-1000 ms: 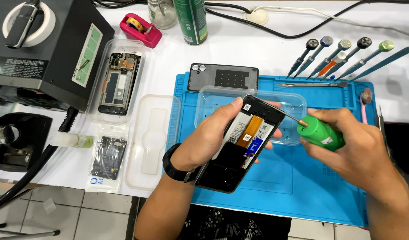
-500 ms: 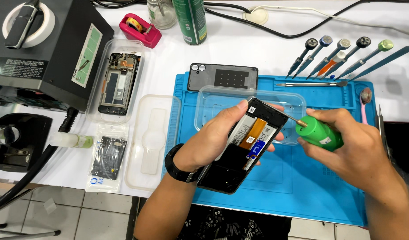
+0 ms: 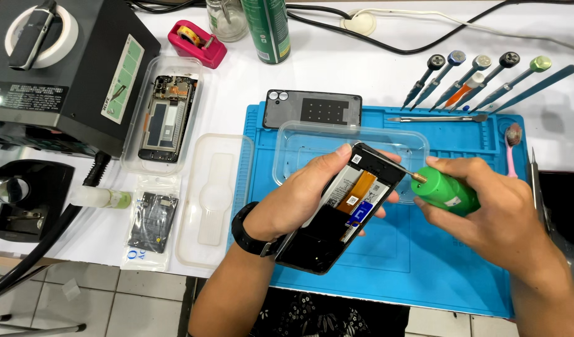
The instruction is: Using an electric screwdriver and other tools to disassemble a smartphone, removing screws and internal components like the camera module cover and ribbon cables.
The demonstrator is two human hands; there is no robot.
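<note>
Over the last second the green electric screwdriver (image 3: 448, 193) has crept a little leftward, and its bit now touches the far right edge of the opened phone (image 3: 340, 209), where before it hung just off it; the phone has barely tilted. I judge that a screw along that edge is being worked (the screw itself is too small to see).

The left hand (image 3: 305, 193) has a closed grip around the phone, held above the blue mat (image 3: 424, 268) near the middle of the bench (image 3: 374, 68). The right hand (image 3: 492, 212) is wrapped tight on the screwdriver.

Counted: two phones lie open, one in hand and one in the clear tray (image 3: 165, 112) at left; one loose back cover (image 3: 313, 109); six precision drivers (image 3: 480, 78) at far right; one pink tape dispenser (image 3: 196, 42); one green can (image 3: 267, 28).
</note>
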